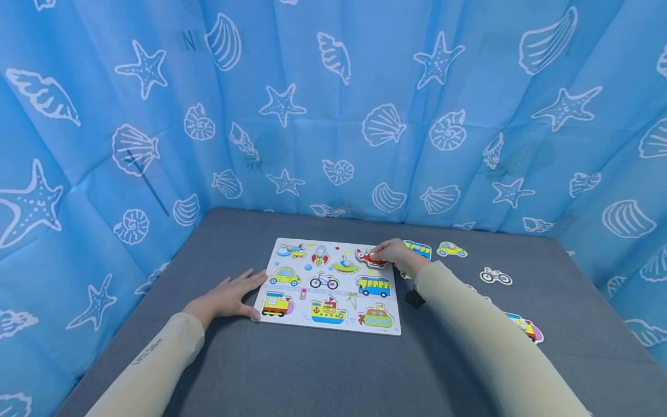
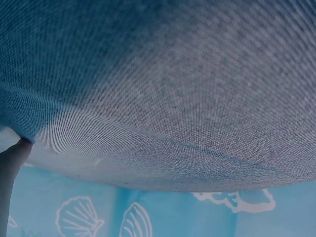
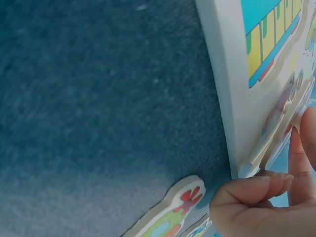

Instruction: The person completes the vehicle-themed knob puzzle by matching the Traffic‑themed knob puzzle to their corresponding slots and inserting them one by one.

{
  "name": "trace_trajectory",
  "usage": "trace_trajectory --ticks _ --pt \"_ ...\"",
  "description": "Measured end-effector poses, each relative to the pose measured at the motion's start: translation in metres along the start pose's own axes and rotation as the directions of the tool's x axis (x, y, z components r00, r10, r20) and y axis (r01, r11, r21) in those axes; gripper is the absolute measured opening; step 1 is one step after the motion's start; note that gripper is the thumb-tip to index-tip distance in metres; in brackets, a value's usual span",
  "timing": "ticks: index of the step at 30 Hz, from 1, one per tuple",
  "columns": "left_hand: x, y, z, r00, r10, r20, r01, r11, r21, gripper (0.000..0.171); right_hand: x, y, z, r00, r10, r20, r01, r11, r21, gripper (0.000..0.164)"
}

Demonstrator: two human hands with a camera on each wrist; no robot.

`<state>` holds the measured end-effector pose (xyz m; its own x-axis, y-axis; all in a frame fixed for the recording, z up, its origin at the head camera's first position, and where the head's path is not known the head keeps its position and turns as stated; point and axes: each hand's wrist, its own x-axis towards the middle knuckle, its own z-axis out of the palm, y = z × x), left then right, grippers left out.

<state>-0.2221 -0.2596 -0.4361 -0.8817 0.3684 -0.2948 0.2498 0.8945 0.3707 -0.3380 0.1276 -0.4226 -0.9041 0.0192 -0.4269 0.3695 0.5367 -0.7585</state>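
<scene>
A white puzzle board (image 1: 299, 319) with pictures of vehicles lies on the grey table. At its upper right corner my right hand (image 1: 397, 252) pinches a red helicopter piece (image 1: 366, 258) between thumb and fingers. In the right wrist view that piece (image 3: 276, 136) is tilted, close over its matching picture. My left hand (image 1: 229, 296) rests at the board's left edge, fingers stretched out and thumb at the lower corner. Knobbed pieces of a plane (image 1: 289, 251), a rocket (image 1: 319, 256) and a flying saucer (image 1: 345, 266) sit in the board's upper row.
Loose pieces lie right of the board: a bus (image 1: 418, 249), a yellow car (image 1: 451, 249), a bicycle (image 1: 496, 276), a train (image 1: 527, 328) and a submarine (image 3: 173, 212). The right sleeve partly covers several. A blue curtain (image 1: 312, 145) with shells hangs behind the table.
</scene>
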Motion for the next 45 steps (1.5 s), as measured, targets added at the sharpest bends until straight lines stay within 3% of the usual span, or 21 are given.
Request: trace_trajectory --ticks 16,21,26,34,40,45 --pt "0.001 0.0 -0.001 1.0 -0.017 0.005 0.017 1.0 -0.016 0.11 0.018 0.0 0.006 0.999 0.023 -0.037 -0.024 0.999 -0.041 0.018" --pt "0.001 0.001 -0.001 1.0 -0.02 0.003 0.02 1.0 -0.014 0.11 0.017 -0.002 0.006 0.998 0.039 -0.054 -0.042 0.997 -0.069 0.018" --pt "0.001 0.0 -0.001 1.0 -0.031 0.005 0.031 0.999 -0.025 0.11 0.012 -0.001 0.004 0.999 0.042 -0.026 -0.043 0.999 -0.027 0.025" --pt "0.001 0.001 0.0 0.999 -0.034 0.005 0.035 0.999 -0.025 0.11 -0.01 0.003 -0.017 0.998 -0.044 0.033 0.044 0.999 -0.006 0.038" --pt "0.001 -0.001 0.0 1.0 -0.022 0.006 0.022 1.0 -0.015 0.111 -0.019 0.007 -0.035 1.0 -0.027 0.013 0.027 0.999 0.026 0.038" --pt "0.002 -0.003 0.001 1.0 -0.003 0.009 0.003 1.0 0.001 0.111 -0.029 0.012 -0.051 0.999 -0.037 0.03 0.037 0.999 -0.014 0.039"
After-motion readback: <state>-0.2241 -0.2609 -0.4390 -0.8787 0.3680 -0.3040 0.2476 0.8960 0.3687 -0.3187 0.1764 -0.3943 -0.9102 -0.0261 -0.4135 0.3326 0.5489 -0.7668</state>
